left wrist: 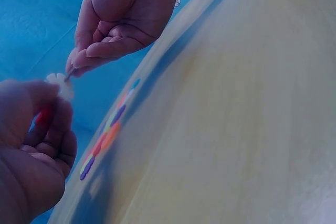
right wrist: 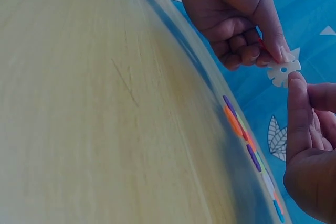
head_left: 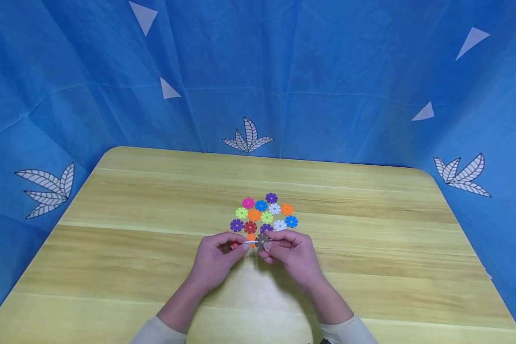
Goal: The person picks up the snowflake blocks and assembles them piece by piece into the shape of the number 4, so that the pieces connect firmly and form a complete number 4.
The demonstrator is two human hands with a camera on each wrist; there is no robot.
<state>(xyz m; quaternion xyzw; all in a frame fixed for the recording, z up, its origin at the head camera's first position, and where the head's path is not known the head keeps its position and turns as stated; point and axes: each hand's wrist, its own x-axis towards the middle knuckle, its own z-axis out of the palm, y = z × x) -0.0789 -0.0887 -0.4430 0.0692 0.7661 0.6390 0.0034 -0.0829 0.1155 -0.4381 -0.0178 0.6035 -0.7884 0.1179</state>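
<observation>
My left hand (head_left: 217, 255) pinches a white notched building disc (right wrist: 276, 75) between thumb and fingertips. It shows edge-on in the head view. A red piece (left wrist: 44, 116) sits against the left fingers, partly hidden by them. My right hand (head_left: 294, 253) pinches a dark grey notched disc (head_left: 262, 241), which faces the head camera. The two discs meet at their edges, the white one crosswise to the grey one. Both hands are raised above the near side of the table, fingertips close together.
Beyond the hands, several flat notched discs lie grouped on the wooden table (head_left: 370, 267), among them a pink disc (head_left: 248, 203), a blue disc (head_left: 291, 221) and a dark red disc (head_left: 250, 227). An orange disc (head_left: 251, 237) lies partly behind the hands. A blue curtain (head_left: 327, 71) hangs behind.
</observation>
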